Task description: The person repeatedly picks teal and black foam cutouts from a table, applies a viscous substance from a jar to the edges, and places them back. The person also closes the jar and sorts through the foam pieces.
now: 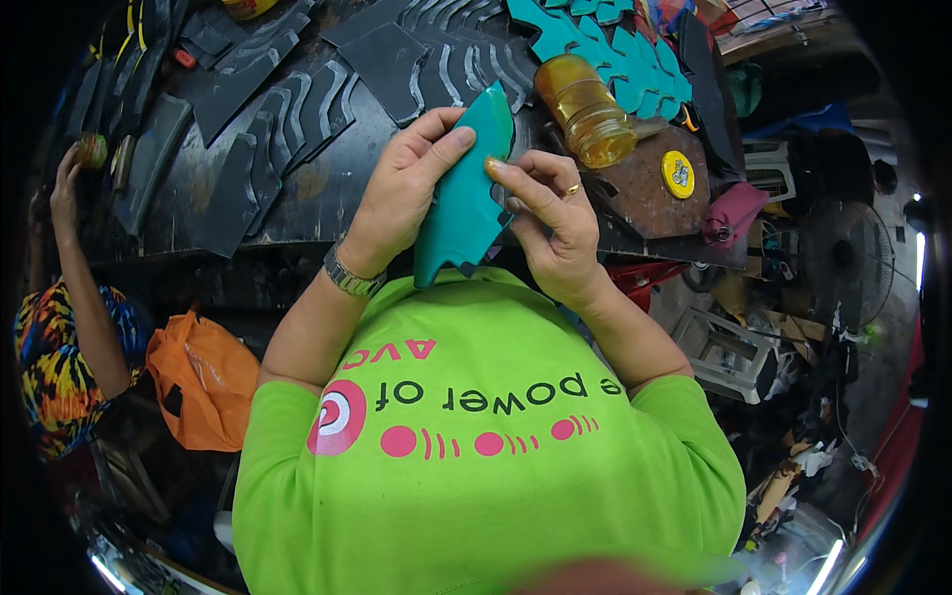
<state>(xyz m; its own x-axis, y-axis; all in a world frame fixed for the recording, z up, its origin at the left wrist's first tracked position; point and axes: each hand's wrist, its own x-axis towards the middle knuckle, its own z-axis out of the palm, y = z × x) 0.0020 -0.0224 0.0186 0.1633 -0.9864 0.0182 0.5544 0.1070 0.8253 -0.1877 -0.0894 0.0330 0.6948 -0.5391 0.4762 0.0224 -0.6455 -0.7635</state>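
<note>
Cutout of teal sheet (458,203) sits pinched in my left hand (402,183); my right hand (558,223) touches its edge, whether gripping I cannot tell.

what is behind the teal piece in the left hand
Beyond the teal piece, the dark table and dark cut pieces show. Whatever it covers, including part of the left hand, cannot be seen.

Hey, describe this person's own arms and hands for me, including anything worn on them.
The left hand is ungloved, with a metal link-band watch at the wrist. The right hand, also ungloved, wears a gold-coloured ring. Both sleeves are short and bright green.
</note>
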